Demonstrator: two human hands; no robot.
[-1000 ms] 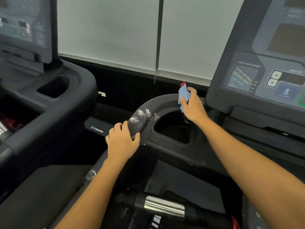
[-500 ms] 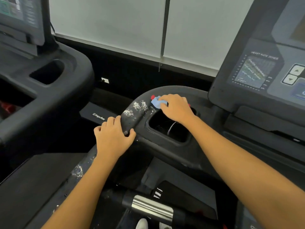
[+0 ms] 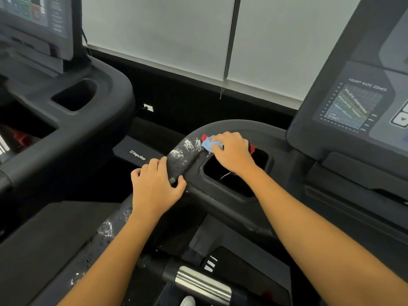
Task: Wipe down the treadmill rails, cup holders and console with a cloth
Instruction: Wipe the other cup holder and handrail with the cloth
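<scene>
Cloth: the small light-blue cloth (image 3: 209,144) with a red edge lies bunched under my right hand, on the rim at the cup holder's 11 o'clock corner.
Right hand: my right hand (image 3: 235,152) curls its fingers over the cloth and presses it onto the black plastic; more red shows at the hand's 3 o'clock side.
Cup holder: the deep black rectangular cup holder (image 3: 240,193) opens just under my right wrist.
Rail: the black rounded side rail (image 3: 176,164) runs from 7 o'clock up to the cup holder, flecked with white foam and droplets.
Left hand: my left hand (image 3: 154,186) grips the rail at 8 o'clock from the cloth, fingers over the outer side, thumb on the inner.
Console: the dark grey console (image 3: 353,104) with a heart-rate-zones chart stands at 2 o'clock.
Surroundings: a second black treadmill (image 3: 88,120) sits at 10 o'clock, pale window blinds (image 3: 154,29) at 12, a chrome-banded handlebar (image 3: 203,283) at 6.
</scene>
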